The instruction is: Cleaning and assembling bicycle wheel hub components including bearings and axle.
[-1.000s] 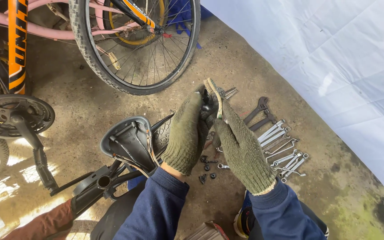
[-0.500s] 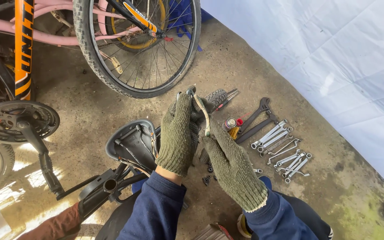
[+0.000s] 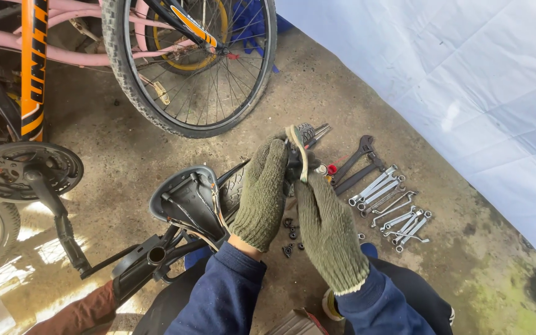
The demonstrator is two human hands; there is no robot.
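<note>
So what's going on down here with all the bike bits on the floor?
A person in green knit gloves holds a small dark part up with both hands, left hand and right hand pressed together around it; what the part is can't be told. Below lies an upturned bike saddle. A row of wrenches lies on the concrete to the right, and a bicycle wheel stands behind.

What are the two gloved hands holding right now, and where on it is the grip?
Both the left hand and right hand close on a small dark part near its top; what it is cannot be told.
</note>
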